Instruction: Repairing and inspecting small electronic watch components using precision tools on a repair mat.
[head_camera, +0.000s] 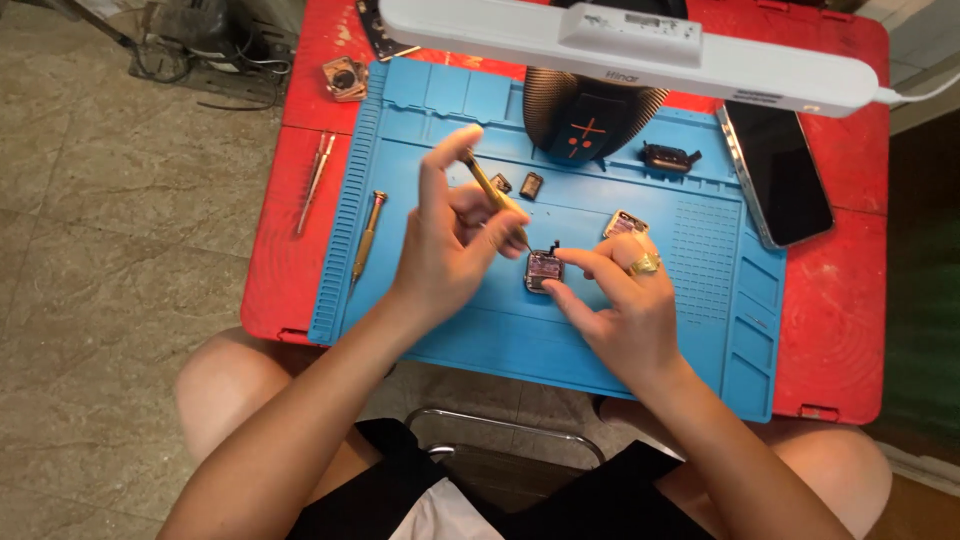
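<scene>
Left hand (450, 245) pinches a thin brass-handled tool (497, 198), tip down at the small square watch body (544, 270), which my right hand (620, 305) pins by its edges on the blue mat (480, 340) over the red table (840, 340). It seems light, stiff and fragile inside; I judge the rim safest to hold. No packages show; a white light bar (620, 45) carries a grey label plate.

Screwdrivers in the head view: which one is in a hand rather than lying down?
The yellow-handled screwdriver pinched in the left hand, tip at the small square device. The brass screwdriver lies untouched on the blue mat.
</scene>
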